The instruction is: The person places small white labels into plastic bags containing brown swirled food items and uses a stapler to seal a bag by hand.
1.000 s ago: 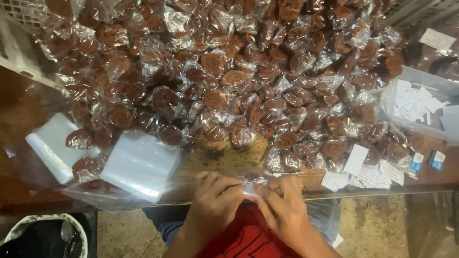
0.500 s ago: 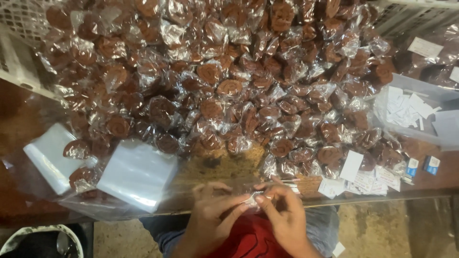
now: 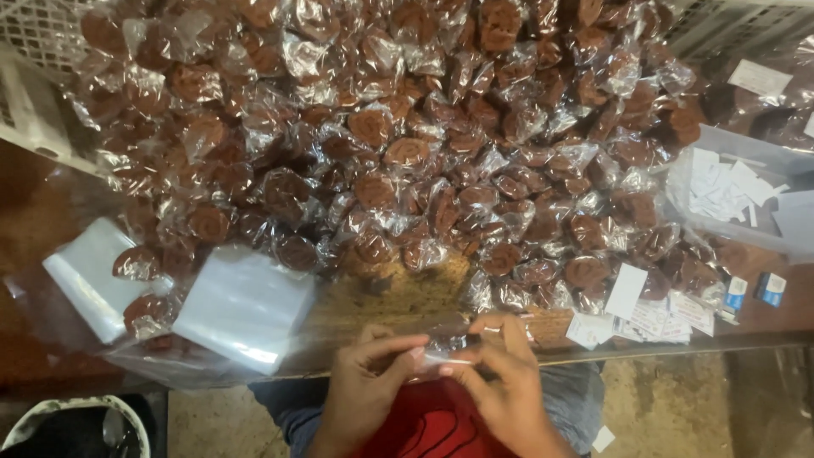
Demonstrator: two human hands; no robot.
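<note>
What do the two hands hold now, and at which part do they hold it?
Both the left hand and right hand pinch one small clear plastic bag between the fingertips, one at each end. Its contents cannot be told.

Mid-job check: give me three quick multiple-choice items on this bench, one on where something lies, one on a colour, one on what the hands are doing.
1. Where is the stack of empty clear bags?
A. left of the hands
B. right of the hands
C. on the floor

2. What colour are the wrapped cookies?
A. white
B. brown
C. green

3. The left hand and right hand are:
A. apart, idle
B. together on a small clear wrapper
C. inside the plastic bin

Answers: A, the stack lies at front left; B, the pile is brown; B, both hands' fingers pinch the wrapper.
</note>
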